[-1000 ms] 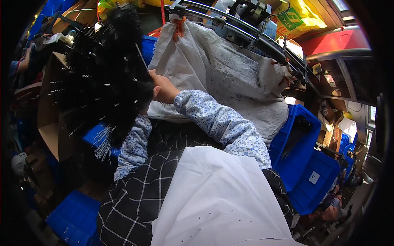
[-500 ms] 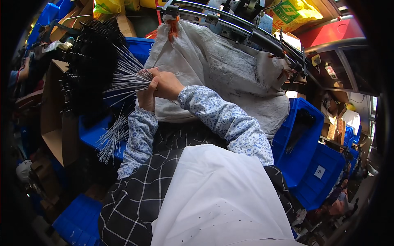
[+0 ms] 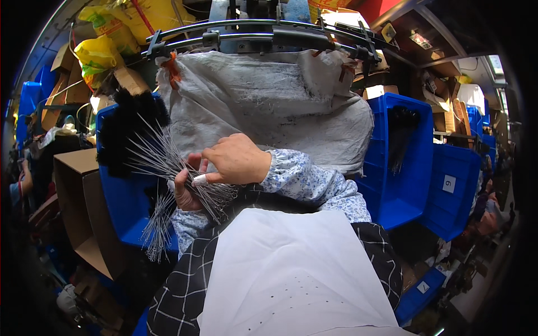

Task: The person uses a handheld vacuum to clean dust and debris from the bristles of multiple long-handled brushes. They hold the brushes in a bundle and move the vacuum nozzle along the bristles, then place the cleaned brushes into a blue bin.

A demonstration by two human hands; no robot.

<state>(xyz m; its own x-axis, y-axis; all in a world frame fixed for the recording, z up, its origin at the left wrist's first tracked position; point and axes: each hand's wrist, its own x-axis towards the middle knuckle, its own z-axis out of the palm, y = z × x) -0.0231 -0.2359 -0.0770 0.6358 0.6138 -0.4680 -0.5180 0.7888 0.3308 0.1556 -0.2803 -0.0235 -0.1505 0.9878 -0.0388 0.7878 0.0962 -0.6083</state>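
Observation:
A bundle of twisted-wire brushes (image 3: 162,148) with black bristle heads lies across my left hand (image 3: 186,193), which is closed around the bare silver stems. The bristle heads point up and left, and the stem ends fan out below my palm. My right hand (image 3: 238,159) is curled over the same stems from the right, its thumb wrapped in a white cover; some of its fingertips are hidden. Under my left wrist, a second bunch of wire stems (image 3: 158,227) hangs at the edge of a blue bin (image 3: 130,221). Patterned sleeves (image 3: 314,179) cover my forearms.
A whitish cloth sheet (image 3: 269,106) hangs in front of me from a machine's metal rail (image 3: 241,38). On the right, a blue bin (image 3: 406,193) holds black brushes (image 3: 400,131). An open cardboard box (image 3: 84,210) stands left; yellow bags (image 3: 101,56) lie behind.
The view has turned left. The brush bundle has come lower and closer to my lap, its heads now over the left bin. My right hand has shifted onto the stems' lower part.

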